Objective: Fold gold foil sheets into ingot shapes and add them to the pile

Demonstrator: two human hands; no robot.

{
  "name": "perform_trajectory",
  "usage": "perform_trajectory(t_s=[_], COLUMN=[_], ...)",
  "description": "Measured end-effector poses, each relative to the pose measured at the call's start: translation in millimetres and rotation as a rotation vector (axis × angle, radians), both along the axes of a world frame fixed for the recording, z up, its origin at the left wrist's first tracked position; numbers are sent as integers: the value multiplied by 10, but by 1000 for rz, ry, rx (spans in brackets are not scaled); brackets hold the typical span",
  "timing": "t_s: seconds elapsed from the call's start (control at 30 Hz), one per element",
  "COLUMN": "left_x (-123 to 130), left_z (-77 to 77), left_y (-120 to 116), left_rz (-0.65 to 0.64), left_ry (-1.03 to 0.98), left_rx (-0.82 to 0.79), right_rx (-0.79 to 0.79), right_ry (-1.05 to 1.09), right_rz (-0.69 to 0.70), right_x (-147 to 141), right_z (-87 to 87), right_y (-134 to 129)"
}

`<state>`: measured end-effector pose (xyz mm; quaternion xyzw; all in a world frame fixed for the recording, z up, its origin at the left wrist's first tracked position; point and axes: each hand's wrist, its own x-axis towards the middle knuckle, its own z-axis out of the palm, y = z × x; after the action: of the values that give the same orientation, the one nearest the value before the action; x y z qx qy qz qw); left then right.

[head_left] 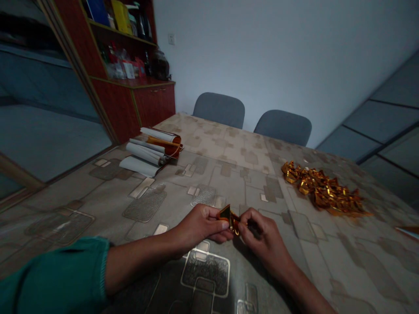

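Between my two hands is a small folded piece of shiny gold foil paper [225, 213], held a little above the table. My left hand [200, 224] grips it from the left, with the thumb on its near side and the other fingers beneath. On the right, my right hand [263, 233] pinches the paper's other edge between thumb and fingertips. The finer folds are too small to make out. Farther right on the table lies a pile of folded gold paper ingots [327, 192].
Rolled gold-and-white paper sheets [147, 152] lie at the table's left. A patterned cloth covers the table [229, 168]. Two grey chairs [219, 109] stand along the far edge. A red-brown cabinet [153, 104] is at the back left. A paper corner [409, 231] shows at the right.
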<state>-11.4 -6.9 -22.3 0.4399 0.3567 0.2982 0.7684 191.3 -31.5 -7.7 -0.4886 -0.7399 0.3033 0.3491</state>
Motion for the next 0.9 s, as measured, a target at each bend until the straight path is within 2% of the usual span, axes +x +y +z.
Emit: perform_trajectory(t_s=[0.1,0.3,0.57,0.9], left_x=[-2,3,1,14], left_z=[9,5,-28,-32], left_y=[1,17,4,-4], left_rz=[-2,43,19,1], left_ry=[0,-45,21,55], left_rx=[16,-29,15,119], right_rx=[21,64,14,148], right_ry=[-12,53,79,-66], right_rz=[10,152,-67,-93], right_x=[5,20,-26,-57], right_z=[17,50,-56,-94], right_y=[-8,-12,-2,-5])
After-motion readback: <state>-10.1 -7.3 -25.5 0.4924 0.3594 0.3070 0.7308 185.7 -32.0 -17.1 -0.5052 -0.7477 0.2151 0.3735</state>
